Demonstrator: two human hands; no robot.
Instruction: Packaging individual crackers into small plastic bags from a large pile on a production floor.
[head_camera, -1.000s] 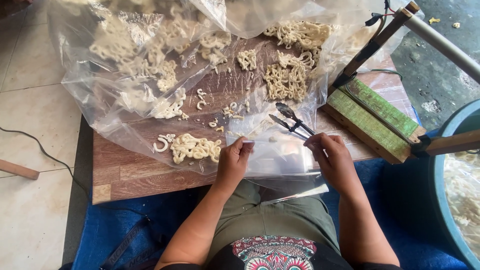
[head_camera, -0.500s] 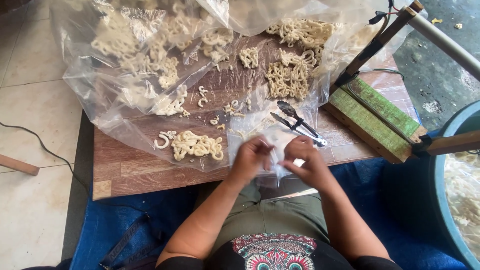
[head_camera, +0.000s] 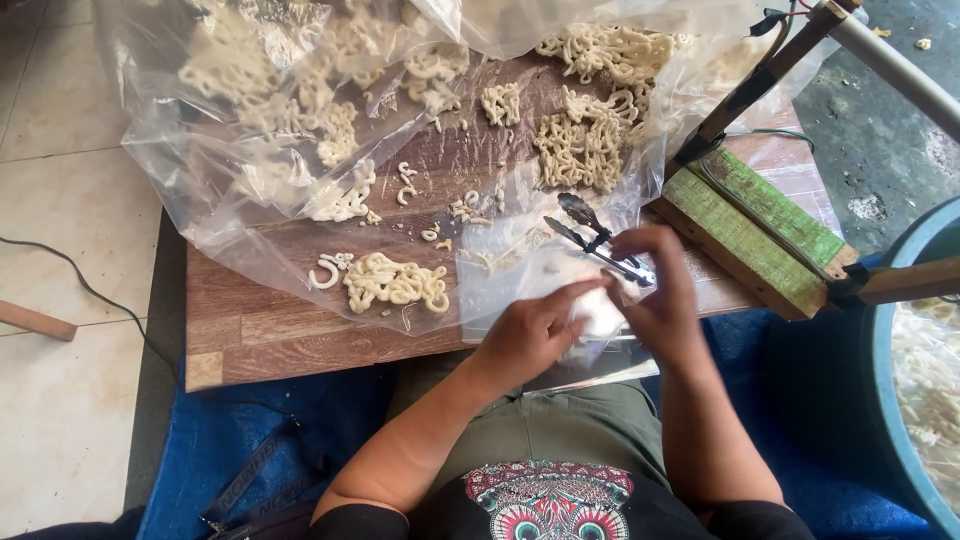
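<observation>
The small clear plastic bag (head_camera: 600, 318) sits at the near edge of the brown wooden surface (head_camera: 270, 330), pinched between both hands just over the person's lap. The left hand (head_camera: 535, 335) closes its fingers on the bag's left side, and the right hand (head_camera: 660, 290) curls over its right side; the two hands are nearly touching each other, with the whitish film bunched between them. What lies inside the bag cannot be made out.

Just beyond the right hand, a pair of metal tongs (head_camera: 600, 238) lies slantwise on a flat sheet of clear plastic, handles towards the right hand and tips towards the far side. To the left of the hands, near the front edge, a small heap of pale, curly raw crackers (head_camera: 395, 282) rests under the edge of a large crumpled clear plastic sheet (head_camera: 200, 170). Farther in, towards the middle of the surface, a lacy square cluster of the same crackers (head_camera: 580, 145) lies beside scattered loose bits, and more heaps fill the far edge under the plastic.

At the right edge a green wooden sealing device (head_camera: 760, 225) lies slantwise, with an arm rising to the far right corner. Off the right edge stands a blue round tub (head_camera: 890, 420).
</observation>
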